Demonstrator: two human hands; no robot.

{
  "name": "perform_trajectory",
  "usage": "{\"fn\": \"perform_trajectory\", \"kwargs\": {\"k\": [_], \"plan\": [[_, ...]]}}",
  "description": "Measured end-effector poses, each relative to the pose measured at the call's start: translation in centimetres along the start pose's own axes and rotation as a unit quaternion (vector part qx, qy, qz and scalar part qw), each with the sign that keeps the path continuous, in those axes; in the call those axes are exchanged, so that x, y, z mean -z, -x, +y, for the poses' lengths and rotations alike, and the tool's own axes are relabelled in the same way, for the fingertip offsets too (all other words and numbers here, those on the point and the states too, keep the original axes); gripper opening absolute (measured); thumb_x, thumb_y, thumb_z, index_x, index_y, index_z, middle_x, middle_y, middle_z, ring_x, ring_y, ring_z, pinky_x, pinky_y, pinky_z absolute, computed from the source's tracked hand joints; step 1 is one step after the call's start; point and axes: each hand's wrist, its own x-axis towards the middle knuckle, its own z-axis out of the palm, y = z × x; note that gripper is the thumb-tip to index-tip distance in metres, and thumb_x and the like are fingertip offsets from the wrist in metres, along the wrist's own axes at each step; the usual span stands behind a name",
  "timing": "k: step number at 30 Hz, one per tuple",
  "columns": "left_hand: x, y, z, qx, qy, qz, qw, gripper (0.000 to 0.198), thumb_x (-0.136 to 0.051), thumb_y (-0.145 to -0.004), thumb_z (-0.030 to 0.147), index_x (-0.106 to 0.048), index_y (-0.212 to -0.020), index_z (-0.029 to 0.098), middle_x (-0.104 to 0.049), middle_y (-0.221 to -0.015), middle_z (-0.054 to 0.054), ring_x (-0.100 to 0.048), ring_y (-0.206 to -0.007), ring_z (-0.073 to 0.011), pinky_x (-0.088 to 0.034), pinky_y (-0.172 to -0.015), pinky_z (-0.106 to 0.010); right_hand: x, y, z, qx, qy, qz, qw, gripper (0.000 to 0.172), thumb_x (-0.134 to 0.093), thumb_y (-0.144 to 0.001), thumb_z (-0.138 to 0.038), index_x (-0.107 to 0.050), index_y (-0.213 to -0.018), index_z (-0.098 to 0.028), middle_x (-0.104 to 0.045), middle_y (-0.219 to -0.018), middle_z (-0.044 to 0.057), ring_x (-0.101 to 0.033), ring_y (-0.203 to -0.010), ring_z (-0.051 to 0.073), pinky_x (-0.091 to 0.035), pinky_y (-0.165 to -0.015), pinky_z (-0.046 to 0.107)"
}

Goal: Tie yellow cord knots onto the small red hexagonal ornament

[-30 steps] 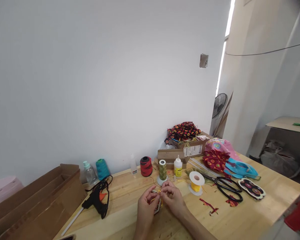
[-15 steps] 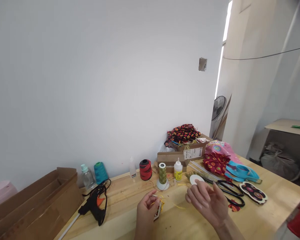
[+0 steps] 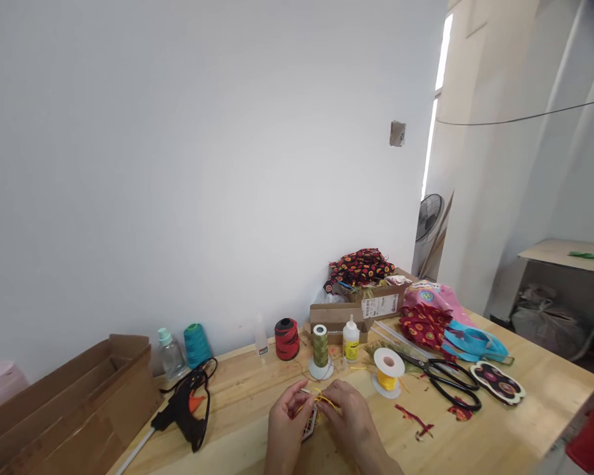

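Between my hands is a small flat piece (image 3: 309, 429) with a pale rim and a dark pattern, mostly covered by fingers. Thin yellow cord (image 3: 327, 398) loops at its top. My left hand (image 3: 290, 422) is closed around the piece and the cord's near end; a small whitish bit shows at its fingertips. My right hand (image 3: 350, 419) pinches the yellow cord just to the right, its fingertips close to the left ones. A spool of yellow cord (image 3: 389, 373) stands beyond my right hand, and a cone of olive thread (image 3: 320, 349) stands straight ahead.
Black-handled scissors (image 3: 450, 379), fabric scraps (image 3: 416, 422) and a flower-shaped piece (image 3: 499, 382) lie right. A glue bottle (image 3: 351, 342) and red thread (image 3: 287, 340) stand at the back. Left are a black glue gun (image 3: 183, 409) and a long cardboard box (image 3: 79, 402).
My right hand has moved left and down from near the yellow spool to the cord beside my left hand, its fingers now closed. The spool and red scraps are uncovered. My left hand stays nearly still.
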Motion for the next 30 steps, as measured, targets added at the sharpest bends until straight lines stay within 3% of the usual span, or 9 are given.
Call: {"fn": "perform_trajectory", "kwargs": {"k": [7,13,20,30], "plan": [[-0.1,0.1,0.2,0.006,-0.016,-0.005,1.000,0.032,-0.068,-0.047,0.025,-0.063,-0.076,0.013,-0.065,-0.061,-0.003,-0.058,-0.060,-0.0155,-0.044,-0.057,-0.024,0.0,-0.7,0.3,-0.019,-0.153,0.000,0.988,0.020,-0.048,-0.071,-0.026,-0.060,-0.057,-0.017,-0.052,-0.058,0.000,-0.048,-0.059,0.014,-0.035,-0.054,0.022],[-0.2,0.2,0.4,-0.027,-0.122,-0.051,0.991,0.020,-0.061,-0.056,0.027,-0.065,-0.067,0.011,-0.065,-0.061,-0.005,-0.057,-0.060,-0.0170,-0.043,-0.057,-0.025,-0.5,-1.8,1.6,-0.140,-0.325,-0.083,0.932,0.023,-0.058,-0.059,-0.036,-0.062,-0.059,-0.013,-0.052,-0.055,-0.001,-0.044,-0.054,0.012,-0.033,-0.049,0.021],[0.3,-0.2,-0.4,-0.016,-0.166,-0.051,0.985,0.024,-0.058,-0.058,0.030,-0.067,-0.067,0.009,-0.061,-0.051,-0.003,-0.051,-0.046,-0.0120,-0.037,-0.044,-0.020,-0.5,-1.9,1.7,-0.173,-0.351,-0.105,0.914,0.028,-0.057,-0.060,-0.038,-0.061,-0.054,-0.011,-0.045,-0.046,-0.004,-0.034,-0.045,0.006,-0.026,-0.042,0.018],[0.3,-0.5,-0.5,0.000,-0.145,-0.047,0.988,0.024,-0.062,-0.055,0.028,-0.068,-0.069,0.011,-0.063,-0.053,-0.003,-0.051,-0.049,-0.0117,-0.037,-0.047,-0.019,-1.0,-1.7,1.9,-0.206,-0.371,-0.071,0.902,0.028,-0.060,-0.055,-0.039,-0.065,-0.058,-0.011,-0.056,-0.054,-0.001,-0.041,-0.049,0.009,-0.032,-0.046,0.019]]}}
